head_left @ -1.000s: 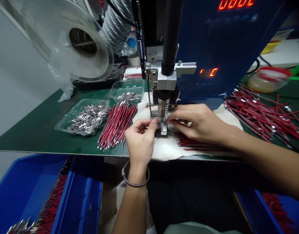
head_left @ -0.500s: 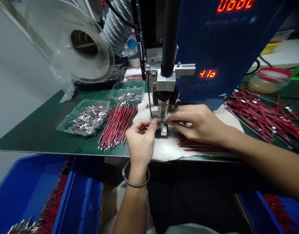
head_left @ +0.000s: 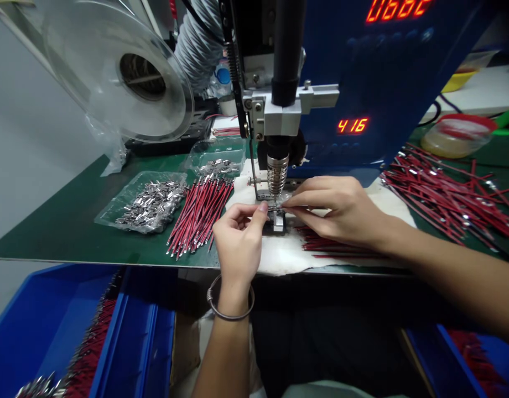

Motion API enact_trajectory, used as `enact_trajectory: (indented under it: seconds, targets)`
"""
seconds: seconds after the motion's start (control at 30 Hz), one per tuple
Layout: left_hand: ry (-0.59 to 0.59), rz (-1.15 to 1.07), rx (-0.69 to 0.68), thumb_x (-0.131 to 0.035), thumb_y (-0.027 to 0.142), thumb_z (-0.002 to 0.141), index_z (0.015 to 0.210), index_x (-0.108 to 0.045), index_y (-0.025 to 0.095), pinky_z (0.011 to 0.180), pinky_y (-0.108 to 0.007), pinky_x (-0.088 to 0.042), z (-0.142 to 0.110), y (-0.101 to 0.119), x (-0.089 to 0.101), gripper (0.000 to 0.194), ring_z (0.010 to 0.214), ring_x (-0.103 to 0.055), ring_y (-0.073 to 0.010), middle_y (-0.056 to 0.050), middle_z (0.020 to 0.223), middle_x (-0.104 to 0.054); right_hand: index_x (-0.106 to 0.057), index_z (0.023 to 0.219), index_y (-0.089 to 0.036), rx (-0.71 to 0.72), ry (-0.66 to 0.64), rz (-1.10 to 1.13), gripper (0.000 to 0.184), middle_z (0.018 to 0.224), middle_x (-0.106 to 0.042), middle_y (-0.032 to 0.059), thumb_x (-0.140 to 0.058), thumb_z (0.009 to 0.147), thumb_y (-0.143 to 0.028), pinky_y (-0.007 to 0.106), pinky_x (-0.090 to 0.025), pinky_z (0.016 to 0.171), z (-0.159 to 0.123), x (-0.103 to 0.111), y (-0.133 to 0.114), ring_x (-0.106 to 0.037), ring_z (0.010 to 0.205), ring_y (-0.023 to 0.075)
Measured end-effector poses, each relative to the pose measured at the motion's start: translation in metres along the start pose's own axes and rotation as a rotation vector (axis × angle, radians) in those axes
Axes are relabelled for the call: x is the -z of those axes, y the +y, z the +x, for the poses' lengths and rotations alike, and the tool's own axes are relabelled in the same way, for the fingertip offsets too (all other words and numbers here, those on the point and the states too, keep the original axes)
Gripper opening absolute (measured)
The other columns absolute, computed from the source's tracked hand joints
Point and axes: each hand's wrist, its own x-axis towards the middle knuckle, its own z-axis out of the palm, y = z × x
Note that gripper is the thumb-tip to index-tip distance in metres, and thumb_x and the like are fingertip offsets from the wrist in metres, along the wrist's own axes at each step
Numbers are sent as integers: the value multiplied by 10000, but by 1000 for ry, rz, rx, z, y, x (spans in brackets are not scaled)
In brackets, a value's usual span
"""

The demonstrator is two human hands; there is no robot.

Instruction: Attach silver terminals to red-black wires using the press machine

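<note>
Under the tip of the soldering machine's head point(head_left: 276, 177), my two hands meet from either side. My left hand point(head_left: 241, 235), with a metal bangle at the wrist, pinches a small metal terminal point(head_left: 273, 209) between thumb and forefinger. From the right, my right hand point(head_left: 337, 207) pinches a thin wire whose end meets the terminal; most of the wire is hidden by the fingers. A small metal block point(head_left: 278, 222) sits just below the fingertips. Beneath my right hand, red and black wires point(head_left: 321, 243) lie on a white cloth point(head_left: 279, 257).
Left of my hands are a bundle of wires point(head_left: 200, 213) and a plastic tray point(head_left: 107, 213) of metal terminals. A heap of wires point(head_left: 449, 190) lies at the right. The blue machine body point(head_left: 354, 66) stands behind. Blue bins point(head_left: 39, 298) sit below the table edge.
The soldering head has risen off the work between my hands, and its spring has moved up. The lower red display has changed. Both hands have stayed nearly still.
</note>
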Motion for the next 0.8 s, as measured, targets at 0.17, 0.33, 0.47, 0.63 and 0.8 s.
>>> enact_trajectory:
  seconds: [0.17, 0.33, 0.47, 0.63, 0.8]
  targets:
    - [55, -125, 24, -652, 425, 860, 693, -634, 150, 407, -201, -259, 2, 1, -1, 322, 418, -395, -48, -7, 649, -636, -739, 922, -172, 17, 25, 5, 134, 856, -736, 64, -606, 901, -176, 296, -527, 637, 0, 1, 0, -678, 749, 179]
    - [78, -228, 82, -536, 536, 904, 655, -607, 155, 370, -201, -243, 3, 5, -2, 461, 391, -421, -66, -11, 552, -588, -723, 941, -192, 130, 133, 89, 118, 858, -737, 60, -620, 898, -152, 264, -548, 638, 1, 3, -4, -676, 741, 147]
    - [95, -278, 103, -492, 597, 904, 634, -601, 163, 382, -198, -279, 2, 7, -1, 523, 395, -435, -76, -9, 504, -560, -724, 958, -190, 196, 221, 85, 130, 854, -739, 68, -658, 867, -126, 256, -558, 654, 1, 6, -9, -676, 743, 138]
    - [85, -259, 121, -470, 463, 949, 632, -595, 163, 386, -193, -277, 3, 4, 1, 454, 403, -437, -77, -6, 501, -552, -733, 932, -153, 214, 271, 54, 123, 809, -740, 89, -697, 826, -101, 264, -560, 629, 1, 9, -12, -675, 709, 146]
    - [90, -228, 118, -563, 466, 903, 609, -526, 168, 389, -185, -283, 2, 4, -1, 420, 415, -431, -69, 21, 500, -490, -727, 916, -195, 221, 292, 45, 119, 796, -750, 59, -670, 847, -116, 248, -568, 605, 1, 11, -15, -692, 691, 138]
